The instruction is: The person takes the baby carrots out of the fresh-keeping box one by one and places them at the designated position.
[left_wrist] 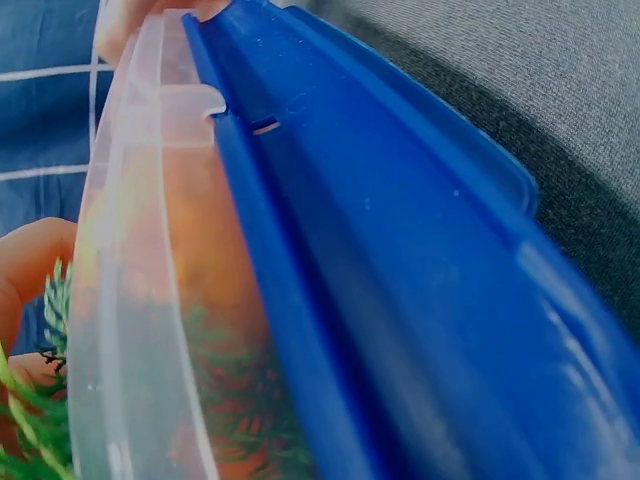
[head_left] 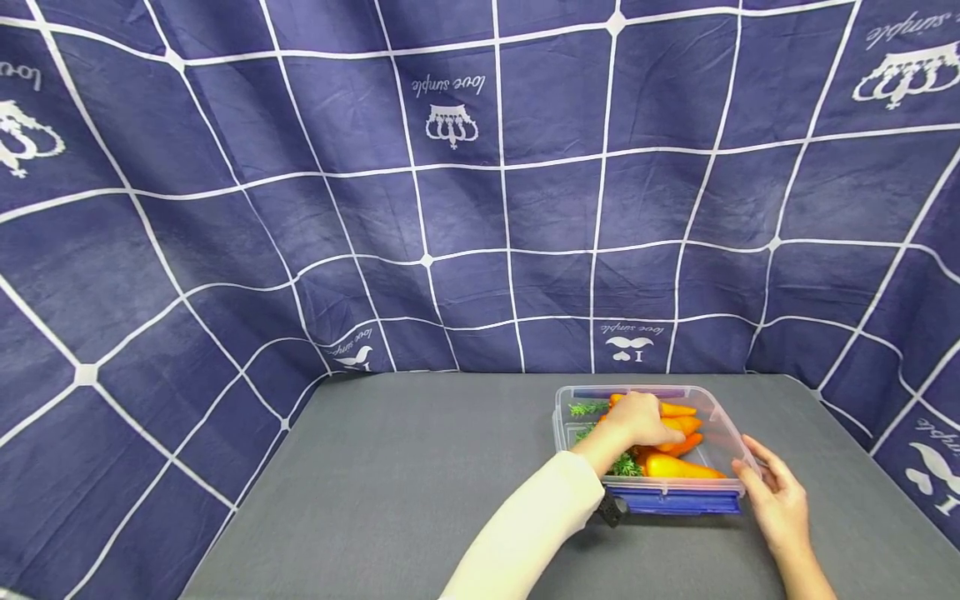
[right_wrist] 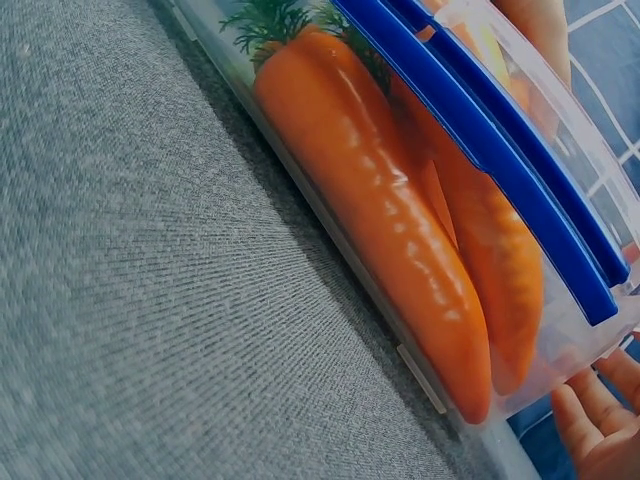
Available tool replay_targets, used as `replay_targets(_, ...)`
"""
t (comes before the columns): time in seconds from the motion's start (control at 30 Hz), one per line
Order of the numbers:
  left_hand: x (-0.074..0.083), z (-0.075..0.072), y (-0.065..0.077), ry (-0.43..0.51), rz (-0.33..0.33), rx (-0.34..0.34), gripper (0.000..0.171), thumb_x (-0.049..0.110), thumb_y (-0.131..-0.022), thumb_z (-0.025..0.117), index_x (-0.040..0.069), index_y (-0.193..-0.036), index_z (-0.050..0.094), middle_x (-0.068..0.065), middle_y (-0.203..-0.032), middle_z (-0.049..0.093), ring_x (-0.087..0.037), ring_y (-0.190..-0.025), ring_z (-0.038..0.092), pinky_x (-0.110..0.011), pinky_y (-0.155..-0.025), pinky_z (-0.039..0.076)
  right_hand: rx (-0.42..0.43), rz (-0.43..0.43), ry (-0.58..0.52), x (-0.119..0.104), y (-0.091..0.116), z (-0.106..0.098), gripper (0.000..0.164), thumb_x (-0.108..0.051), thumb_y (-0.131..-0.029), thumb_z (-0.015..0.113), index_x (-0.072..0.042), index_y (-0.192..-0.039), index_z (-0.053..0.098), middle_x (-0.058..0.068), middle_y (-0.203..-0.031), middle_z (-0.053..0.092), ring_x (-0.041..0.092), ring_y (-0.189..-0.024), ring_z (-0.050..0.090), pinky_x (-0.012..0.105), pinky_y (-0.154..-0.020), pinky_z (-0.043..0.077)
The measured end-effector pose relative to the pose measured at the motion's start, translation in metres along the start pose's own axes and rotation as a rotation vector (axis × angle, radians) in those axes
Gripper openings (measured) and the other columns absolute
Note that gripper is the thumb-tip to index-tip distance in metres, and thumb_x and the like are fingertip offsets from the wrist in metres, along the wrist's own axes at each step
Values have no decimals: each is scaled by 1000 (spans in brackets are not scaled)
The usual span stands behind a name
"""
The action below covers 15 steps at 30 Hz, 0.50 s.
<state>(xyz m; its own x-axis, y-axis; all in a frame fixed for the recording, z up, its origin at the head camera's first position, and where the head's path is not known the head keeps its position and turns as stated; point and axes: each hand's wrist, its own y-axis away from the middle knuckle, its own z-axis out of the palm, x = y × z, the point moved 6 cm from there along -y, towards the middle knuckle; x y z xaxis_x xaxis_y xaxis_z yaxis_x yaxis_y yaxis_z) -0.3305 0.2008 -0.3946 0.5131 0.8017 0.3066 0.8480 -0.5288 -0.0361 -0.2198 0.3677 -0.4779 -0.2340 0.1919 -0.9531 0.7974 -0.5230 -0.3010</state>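
Observation:
A clear plastic storage box (head_left: 558, 425) with a blue side clip (head_left: 675, 502) sits at the right of the table. Inside lie several orange carrots (head_left: 678, 471) with green tops (head_left: 624, 465). My left hand (head_left: 637, 419) reaches over the front wall and grips a carrot among them; its fingertips are hidden from the head view. Leafy green (left_wrist: 40, 430) shows beside its fingers in the left wrist view. My right hand (head_left: 780, 496) holds the box's right end near the front corner, with fingers (right_wrist: 590, 410) against the outer wall in the right wrist view.
The box stands on a grey table (head_left: 420, 483). A blue cloth with white grid lines (head_left: 465, 208) hangs behind the table and along both sides. A small black device (head_left: 612, 507) sits at my left wrist, by the box's front.

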Motion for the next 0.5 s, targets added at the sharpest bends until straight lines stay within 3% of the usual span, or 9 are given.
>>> replay_targets(0.13, -11, 0, 0, 107, -31, 5, 39, 48, -77, 76, 15, -61, 62, 7, -55, 48, -7, -55, 46, -18, -48, 35, -4, 2, -36, 0, 1, 0, 43, 2, -90, 65, -25, -123, 67, -25, -88, 66, -10, -79, 59, 7, -64, 41)
replay_targets(0.23, -19, -1, 2, 212, -62, 9, 35, 45, -75, 78, 15, -63, 65, 9, -55, 49, -5, -56, 47, -17, -49, 36, -8, 1, -64, 1, 1, 0, 43, 3, -90, 64, -24, -123, 67, -24, -87, 67, -10, -79, 59, 7, -63, 41)
replay_targets(0.37, -31, -5, 5, 396, -95, 25, 25, 39, -74, 81, 16, -80, 75, 11, -72, 64, -4, -66, 54, -15, -57, 40, -3, 1, -41, 0, 2, 0, 41, 0, -90, 64, -24, -124, 66, -25, -85, 66, -10, -78, 59, 7, -63, 41)
replay_targets(0.5, -41, -8, 10, 600, -111, 39, 27, 34, -75, 81, 11, -89, 76, 7, -84, 67, -5, -74, 56, -18, -63, 44, 0, -3, -21, -2, 3, 0, 40, -1, -91, 64, -23, -125, 66, -26, -85, 66, -11, -79, 59, 7, -64, 41)
